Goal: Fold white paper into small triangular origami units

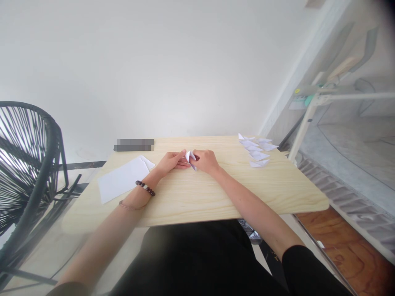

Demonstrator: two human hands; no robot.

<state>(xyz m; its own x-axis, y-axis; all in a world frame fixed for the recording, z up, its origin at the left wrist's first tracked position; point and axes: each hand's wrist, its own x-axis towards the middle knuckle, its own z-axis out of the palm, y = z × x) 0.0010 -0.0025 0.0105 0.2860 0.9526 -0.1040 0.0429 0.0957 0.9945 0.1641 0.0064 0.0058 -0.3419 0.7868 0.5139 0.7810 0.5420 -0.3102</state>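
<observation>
On the table (197, 197), the sheet (120, 181) left of the left hand (172, 161) could slide if that forearm brushes it; boats (258, 155) lie well right of the right hand (206, 160). Both hands pinch the fold (191, 158) between them; uneven pressure might miscrease or tear it. No writing is legible.
</observation>
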